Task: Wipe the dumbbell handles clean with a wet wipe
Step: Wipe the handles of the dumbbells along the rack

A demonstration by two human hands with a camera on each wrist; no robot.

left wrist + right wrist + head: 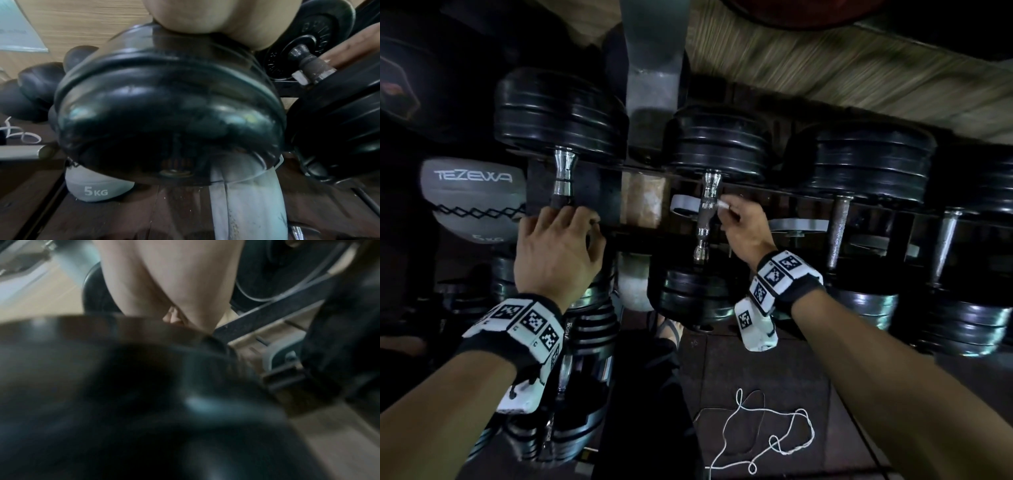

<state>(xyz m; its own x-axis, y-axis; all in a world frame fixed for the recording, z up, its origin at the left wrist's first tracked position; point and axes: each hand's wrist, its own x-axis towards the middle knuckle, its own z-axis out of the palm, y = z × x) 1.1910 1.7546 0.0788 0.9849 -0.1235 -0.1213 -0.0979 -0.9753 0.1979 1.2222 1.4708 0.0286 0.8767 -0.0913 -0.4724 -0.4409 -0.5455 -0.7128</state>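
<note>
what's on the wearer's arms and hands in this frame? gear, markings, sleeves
Both forearms bare, no sleeves, no gloves. Left hand and right hand each have a black wrist strap carrying white blocks printed with black square fiducial tags. No cables visible on either arm.

Dumbbells on rack; wet wipe at the middle handle.
The middle dumbbell handle (705, 219), chrome with a dull knurled centre, lies across the rack between black plate stacks. The white wet wipe (723, 204), apparently bunched small, touches its right side. The left dumbbell handle (563, 180) lies parallel.
</note>
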